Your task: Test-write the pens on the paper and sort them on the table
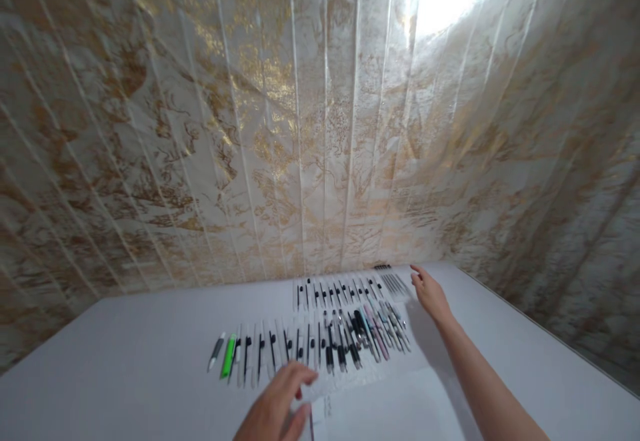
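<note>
My left hand hovers at the near edge of the front row of pens, thumb and forefinger apart, with nothing seen between them. Just right of its thumb is a thin dark reddish strip, too small to name. My right hand is at the far right, forefinger stretched out, beside a group of thin grey sticks. Clear pen parts with black caps make up the front row, which has a bright green highlighter and a grey-and-white pen at its left end.
A back row of pen parts lies on the white table. Several assorted pens are bunched at the right. Small black pieces sit at the back edge. A white sheet is near me. Patterned sheeting hangs behind.
</note>
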`<action>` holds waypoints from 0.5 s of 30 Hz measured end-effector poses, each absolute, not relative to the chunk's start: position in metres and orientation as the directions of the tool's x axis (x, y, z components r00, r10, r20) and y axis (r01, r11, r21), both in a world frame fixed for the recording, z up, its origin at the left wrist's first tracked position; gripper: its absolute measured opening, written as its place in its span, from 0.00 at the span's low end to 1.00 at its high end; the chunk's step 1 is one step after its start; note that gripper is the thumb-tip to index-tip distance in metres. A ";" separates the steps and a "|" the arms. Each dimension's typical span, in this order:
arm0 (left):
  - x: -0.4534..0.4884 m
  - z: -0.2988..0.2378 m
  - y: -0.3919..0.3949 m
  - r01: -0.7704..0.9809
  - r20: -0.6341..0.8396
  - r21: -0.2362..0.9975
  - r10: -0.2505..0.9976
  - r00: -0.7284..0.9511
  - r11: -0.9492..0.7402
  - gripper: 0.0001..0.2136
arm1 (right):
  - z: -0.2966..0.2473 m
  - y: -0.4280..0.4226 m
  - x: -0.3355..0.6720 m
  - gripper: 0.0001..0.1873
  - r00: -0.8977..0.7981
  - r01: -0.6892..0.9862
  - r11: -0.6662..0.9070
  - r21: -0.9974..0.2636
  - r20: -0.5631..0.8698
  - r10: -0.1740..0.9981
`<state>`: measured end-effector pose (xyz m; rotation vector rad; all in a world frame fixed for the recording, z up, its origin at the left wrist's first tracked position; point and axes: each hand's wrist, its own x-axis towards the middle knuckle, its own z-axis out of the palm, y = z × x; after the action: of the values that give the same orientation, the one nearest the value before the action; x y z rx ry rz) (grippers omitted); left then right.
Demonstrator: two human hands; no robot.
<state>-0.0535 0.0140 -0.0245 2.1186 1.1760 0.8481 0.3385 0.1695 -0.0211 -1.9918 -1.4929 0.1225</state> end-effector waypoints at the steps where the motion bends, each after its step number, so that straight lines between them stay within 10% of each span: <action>1: -0.056 -0.015 0.033 0.604 0.200 0.692 0.909 0.367 -0.396 0.12 | -0.022 0.163 0.337 0.19 0.359 0.811 -0.134 -0.570 0.303 0.883; 15: -0.031 -0.005 0.205 0.912 -0.094 0.400 0.985 0.144 -0.096 0.16 | -0.006 0.123 0.344 0.28 0.461 0.541 0.029 -0.841 0.325 0.826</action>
<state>-0.0306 0.2052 -0.0052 2.0669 1.8220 0.2795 0.3442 0.1231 -0.0059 -1.6417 -1.2026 0.3333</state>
